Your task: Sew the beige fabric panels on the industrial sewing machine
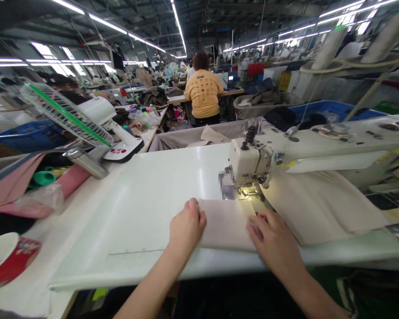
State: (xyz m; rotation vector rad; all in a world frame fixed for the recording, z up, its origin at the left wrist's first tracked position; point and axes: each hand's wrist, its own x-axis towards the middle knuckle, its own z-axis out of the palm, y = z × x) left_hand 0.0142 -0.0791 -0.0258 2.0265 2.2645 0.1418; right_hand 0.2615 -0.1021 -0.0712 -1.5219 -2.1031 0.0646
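Both on cloth (226,223) at sewing mach. (252,161): R hand (273,243) grip flat, L hand (186,227) unclear.

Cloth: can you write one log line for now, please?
left hand: on cloth | right hand: on cloth | cloth: edge at sewing machine

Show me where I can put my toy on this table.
The white table is bare from the left hand up to the fan. The left edge is crowded with pink cloth and a cup; beige cloth covers the spot by the sewing machine and right hand.
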